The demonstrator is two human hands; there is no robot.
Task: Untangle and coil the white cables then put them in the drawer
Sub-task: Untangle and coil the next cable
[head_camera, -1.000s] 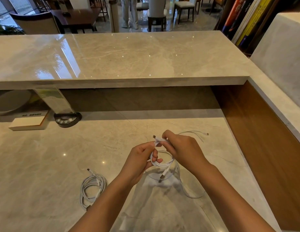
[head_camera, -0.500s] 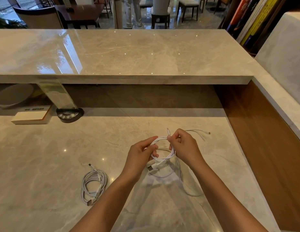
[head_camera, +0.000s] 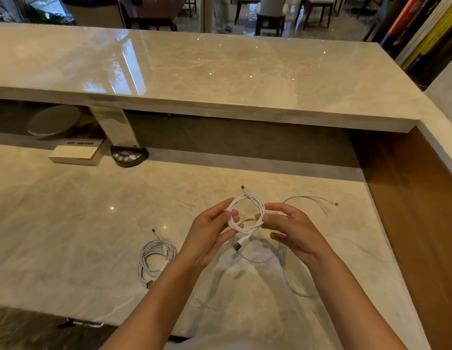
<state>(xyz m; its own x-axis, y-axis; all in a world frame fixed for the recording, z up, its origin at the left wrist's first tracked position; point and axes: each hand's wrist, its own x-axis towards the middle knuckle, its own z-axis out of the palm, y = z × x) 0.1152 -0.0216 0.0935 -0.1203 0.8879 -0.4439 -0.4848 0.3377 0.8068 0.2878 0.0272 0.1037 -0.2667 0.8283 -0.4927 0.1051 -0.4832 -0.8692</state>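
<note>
Coiling step: left hand (head_camera: 209, 236) and right hand (head_camera: 293, 231) each pinched the coiled cable (head_camera: 246, 213) above the counter (head_camera: 68, 223); judging next, set it down and untangle the loose cable (head_camera: 308, 199).

marble counter (head_camera: 219, 72) glossy, light-speckled | wood side panel (head_camera: 409, 210) | chairs (head_camera: 270, 18) beyond

Soft, warm, even light across the marble desk (head_camera: 68, 223). Bright window glare streaks the raised counter (head_camera: 219, 72), and pinpoint ceiling-light reflections dot both surfaces. Soft shadows pool under the forearms and under the counter's overhang. Wide-angle bowing bends the counter edges; the far background looks slightly soft.
</note>
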